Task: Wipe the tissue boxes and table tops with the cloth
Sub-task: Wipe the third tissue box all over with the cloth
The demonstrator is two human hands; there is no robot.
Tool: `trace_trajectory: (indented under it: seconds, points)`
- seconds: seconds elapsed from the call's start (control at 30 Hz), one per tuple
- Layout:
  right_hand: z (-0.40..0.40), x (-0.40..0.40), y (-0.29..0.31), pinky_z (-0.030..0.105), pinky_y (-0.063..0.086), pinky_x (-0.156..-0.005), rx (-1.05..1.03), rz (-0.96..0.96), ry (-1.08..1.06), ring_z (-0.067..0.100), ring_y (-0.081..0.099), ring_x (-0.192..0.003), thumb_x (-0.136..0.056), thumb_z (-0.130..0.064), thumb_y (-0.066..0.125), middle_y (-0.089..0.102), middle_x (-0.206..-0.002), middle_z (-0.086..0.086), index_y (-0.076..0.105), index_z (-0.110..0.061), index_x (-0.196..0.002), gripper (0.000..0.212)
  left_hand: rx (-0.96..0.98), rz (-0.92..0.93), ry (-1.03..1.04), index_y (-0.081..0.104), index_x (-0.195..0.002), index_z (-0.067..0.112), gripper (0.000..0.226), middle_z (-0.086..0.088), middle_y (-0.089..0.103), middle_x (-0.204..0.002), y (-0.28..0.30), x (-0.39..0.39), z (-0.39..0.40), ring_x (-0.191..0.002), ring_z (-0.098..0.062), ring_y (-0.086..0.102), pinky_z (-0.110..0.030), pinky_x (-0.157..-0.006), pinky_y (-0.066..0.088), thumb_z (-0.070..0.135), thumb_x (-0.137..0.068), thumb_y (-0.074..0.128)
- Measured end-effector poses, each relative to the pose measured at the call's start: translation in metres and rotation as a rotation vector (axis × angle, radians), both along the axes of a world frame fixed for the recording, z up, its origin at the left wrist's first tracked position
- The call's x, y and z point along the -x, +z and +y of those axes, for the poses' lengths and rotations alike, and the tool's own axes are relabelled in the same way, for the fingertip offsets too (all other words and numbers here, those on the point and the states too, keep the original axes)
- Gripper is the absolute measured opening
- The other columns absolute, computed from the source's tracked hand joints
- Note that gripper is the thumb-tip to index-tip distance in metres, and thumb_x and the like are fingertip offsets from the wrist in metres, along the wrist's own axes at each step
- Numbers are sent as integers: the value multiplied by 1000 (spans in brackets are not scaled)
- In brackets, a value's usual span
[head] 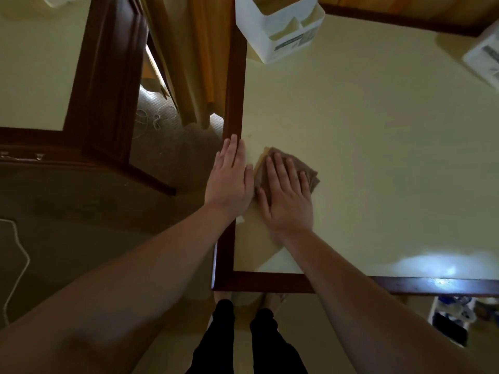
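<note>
Mid-wipe on the near left corner of the pale cream table top with dark wooden border (378,157). Right hand (286,195) flat, fingers straight and slightly spread, pressing the folded brown cloth (310,171) down onto the surface; no pinch, no curl round the fabric. Left hand (229,182) also flat, fingers straight and close together, resting along the left border just beside the cloth, apparently bracing and holding nothing.

Judging by position, only a small patch near this corner under way; no visible streak or sheen to tell wiped from unwiped, so extent of cleaned area cannot be told. Most of this top probably left to cover, toward the far and right sides.

White plastic tissue box with open compartments (275,31) standing at the far left edge, well apart from the cloth, untouched by either hand. Second white box (483,58) at the far right edge, partly cut off, likewise untouched. Another cream table top with dark border (35,71) to the left across a gap, likely also left to do.
</note>
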State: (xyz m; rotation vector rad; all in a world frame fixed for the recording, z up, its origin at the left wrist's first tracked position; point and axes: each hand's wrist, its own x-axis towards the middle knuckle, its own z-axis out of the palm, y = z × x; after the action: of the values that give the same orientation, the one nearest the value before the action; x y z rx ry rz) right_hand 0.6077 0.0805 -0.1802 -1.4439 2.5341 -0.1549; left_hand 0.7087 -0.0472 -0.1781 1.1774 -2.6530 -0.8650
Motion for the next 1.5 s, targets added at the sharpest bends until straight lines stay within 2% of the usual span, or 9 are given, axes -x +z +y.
trace_trajectory:
  seconds: [0.17, 0.33, 0.5, 0.8, 0.93, 1.1, 1.2, 1.37, 1.5]
  points:
    - [-59, 41, -1, 45, 3, -133, 4, -5, -48, 20, 1, -165, -108, -54, 25, 6, -178, 0, 8, -21, -171, 72, 34, -18, -25, 9, -165, 8, 71, -10, 3, -173, -12, 3, -3, -160, -21, -5, -39, -130, 1, 45, -104, 17]
    - [-117, 73, 0, 47, 6, -133, 36, 16, -65, 23, 8, -165, -106, -54, 24, 11, -178, 3, 11, -19, -171, 75, 56, -18, -37, 8, -165, 9, 72, -8, 1, -173, -14, 2, -4, -160, -20, -7, -38, -129, -1, 46, -105, 24]
    - [-166, 117, 2, 47, 4, -133, 32, 22, -61, 21, 4, -165, -107, -54, 23, 5, -179, 1, 6, -19, -171, 75, 66, 1, -28, 13, -164, 8, 74, -10, 6, -173, -20, 4, -7, -158, -20, -7, -40, -130, 2, 47, -103, 25]
    - [-188, 184, 4, 46, -1, -133, -15, 26, -208, 24, -1, -165, -110, -54, 20, -1, -179, 0, -2, -20, -170, 73, 96, 19, 1, 16, -164, 7, 68, -9, 9, -173, -20, 4, -4, -160, -22, -1, -35, -129, -2, 39, -105, 31]
    - [-164, 160, 2, 46, 0, -133, -18, 25, -194, 24, -1, -165, -110, -53, 22, 1, -179, 1, 0, -19, -171, 73, 81, 3, -10, 15, -164, 9, 71, -9, 7, -173, -19, 5, -6, -160, -22, -2, -35, -129, -3, 44, -104, 27]
    - [-87, 104, -1, 48, 6, -133, 17, 7, -99, 26, 5, -165, -109, -53, 26, 8, -178, 4, 7, -18, -171, 74, 87, -31, -19, 15, -164, 7, 71, -11, 8, -173, -16, 6, -6, -160, -24, 1, -39, -129, 1, 41, -103, 24]
    - [-32, 65, 0, 48, 6, -133, 8, 9, -52, 23, 3, -165, -109, -53, 23, 7, -179, 2, 7, -18, -171, 73, 110, -47, -22, 13, -164, 7, 69, -11, 7, -173, -14, 6, -3, -160, -24, 0, -38, -130, 1, 39, -104, 24]
    - [47, 9, 6, 44, -2, -133, -69, -13, 9, 18, -10, -164, -111, -53, 24, -5, -179, -2, -2, -21, -171, 73, 121, -62, -16, 12, -165, 8, 67, -9, 5, -173, -12, 5, 0, -160, -23, -2, -36, -129, -1, 40, -106, 22]
    - [99, -17, 5, 48, 5, -133, -78, -23, 54, 20, -5, -165, -109, -52, 28, -1, -179, -3, 3, -20, -171, 74, 109, -63, -13, 12, -165, 8, 68, -9, 5, -173, -10, 5, 0, -160, -23, -2, -39, -130, 2, 41, -106, 22]
